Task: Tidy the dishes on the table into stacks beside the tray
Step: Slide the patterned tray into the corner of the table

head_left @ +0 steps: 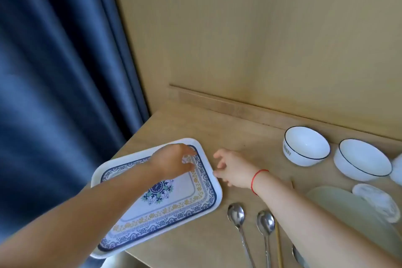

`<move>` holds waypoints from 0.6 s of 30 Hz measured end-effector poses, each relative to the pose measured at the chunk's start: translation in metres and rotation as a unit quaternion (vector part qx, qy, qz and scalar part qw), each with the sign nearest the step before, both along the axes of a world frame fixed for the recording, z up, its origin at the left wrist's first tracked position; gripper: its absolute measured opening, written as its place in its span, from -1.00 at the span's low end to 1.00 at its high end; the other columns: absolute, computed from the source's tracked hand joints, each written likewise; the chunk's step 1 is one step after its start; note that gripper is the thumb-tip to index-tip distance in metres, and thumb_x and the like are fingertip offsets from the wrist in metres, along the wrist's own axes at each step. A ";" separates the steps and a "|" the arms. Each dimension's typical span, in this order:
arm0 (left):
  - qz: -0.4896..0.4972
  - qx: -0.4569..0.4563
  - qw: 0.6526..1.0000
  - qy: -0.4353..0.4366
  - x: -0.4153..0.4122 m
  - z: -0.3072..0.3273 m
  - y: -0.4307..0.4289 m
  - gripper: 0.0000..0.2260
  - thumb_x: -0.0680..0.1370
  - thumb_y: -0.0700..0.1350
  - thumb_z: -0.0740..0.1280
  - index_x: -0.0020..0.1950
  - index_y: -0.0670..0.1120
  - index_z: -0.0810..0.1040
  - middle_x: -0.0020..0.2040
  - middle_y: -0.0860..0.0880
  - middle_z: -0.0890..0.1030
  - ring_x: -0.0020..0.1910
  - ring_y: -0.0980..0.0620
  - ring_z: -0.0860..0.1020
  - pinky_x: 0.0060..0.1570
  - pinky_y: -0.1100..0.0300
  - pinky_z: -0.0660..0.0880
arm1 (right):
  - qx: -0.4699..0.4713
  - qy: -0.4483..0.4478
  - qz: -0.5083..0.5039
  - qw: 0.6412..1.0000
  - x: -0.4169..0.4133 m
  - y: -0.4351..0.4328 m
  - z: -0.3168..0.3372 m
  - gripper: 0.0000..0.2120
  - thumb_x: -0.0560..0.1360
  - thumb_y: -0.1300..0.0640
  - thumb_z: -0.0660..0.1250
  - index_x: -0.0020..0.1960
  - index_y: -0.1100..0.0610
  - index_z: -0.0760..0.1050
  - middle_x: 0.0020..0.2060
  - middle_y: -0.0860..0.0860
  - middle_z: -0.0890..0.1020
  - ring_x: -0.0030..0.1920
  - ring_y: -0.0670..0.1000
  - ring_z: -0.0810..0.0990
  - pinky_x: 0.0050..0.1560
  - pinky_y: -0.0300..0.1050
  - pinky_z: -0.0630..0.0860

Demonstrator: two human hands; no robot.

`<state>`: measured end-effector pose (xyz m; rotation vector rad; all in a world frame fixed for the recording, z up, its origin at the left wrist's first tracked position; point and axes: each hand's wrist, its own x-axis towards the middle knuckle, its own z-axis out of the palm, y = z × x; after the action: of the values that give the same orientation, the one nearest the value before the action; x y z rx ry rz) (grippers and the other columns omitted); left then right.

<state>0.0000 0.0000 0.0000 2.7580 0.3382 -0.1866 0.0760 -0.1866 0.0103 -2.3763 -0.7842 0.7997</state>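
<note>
Both hands at the far right corner of the tray, dishes not yet stacked.

The left hand [174, 160] hovers over the white rectangular tray with blue and yellow patterned border [214, 199], fingers loosely curled and holding nothing; the right hand [233, 168], open with fingers spread, sits at the tray's right rim, its thumb touching or just beside the edge, I cannot tell which. The tray juts past the near edge of the pale wooden table [228, 128], so it probably wants squaring inward with even pressure from both hands. The 2 white bowls with dark rims [305, 144] stand apart at the right, beside a pale green plate [339, 204] partly hidden under the right forearm. 2 steel spoons [236, 215] and a wooden chopstick [278, 246] lie just right of the tray, crowding the stacking spot.
</note>
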 end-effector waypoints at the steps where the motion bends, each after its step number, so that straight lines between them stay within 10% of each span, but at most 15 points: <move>1: -0.002 0.012 1.000 -0.002 -0.001 -0.004 0.000 -0.60 0.51 0.13 0.34 0.34 0.18 0.48 0.33 0.14 0.52 0.26 0.09 0.50 0.22 0.18 0.44 | -0.008 -0.011 0.007 1.000 -0.002 0.000 -0.004 -0.57 0.50 0.14 0.36 0.33 0.11 0.37 0.03 0.05 0.61 -0.10 0.01 0.55 0.09 -0.01 0.56; 14: 0.006 0.012 0.995 -0.095 -0.042 -0.034 -0.008 -0.77 0.52 0.06 0.34 0.15 0.11 0.63 0.07 0.11 0.66 -0.11 0.06 0.58 -0.01 0.19 0.51 | -0.028 -0.201 0.066 0.977 -0.046 -0.015 -0.026 -0.54 0.47 -0.05 0.38 0.32 0.02 0.40 0.22 -0.01 0.43 0.17 0.02 0.47 0.08 -0.17 0.37; 18: 0.009 0.033 0.995 -0.089 -0.073 -0.035 -0.003 -0.71 0.49 0.10 0.35 0.19 0.09 0.62 0.17 0.12 0.63 0.10 0.05 0.59 0.11 0.15 0.51 | -0.052 -0.222 0.096 0.969 -0.074 -0.016 -0.023 -0.54 0.41 -0.15 0.41 0.22 0.04 0.45 0.32 -0.05 0.38 0.29 0.02 0.38 0.21 -0.14 0.36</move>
<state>-0.0733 -0.0028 -0.0354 2.8094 0.3273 0.0777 0.0022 -0.2026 -0.0126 -2.6425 -1.1900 0.3824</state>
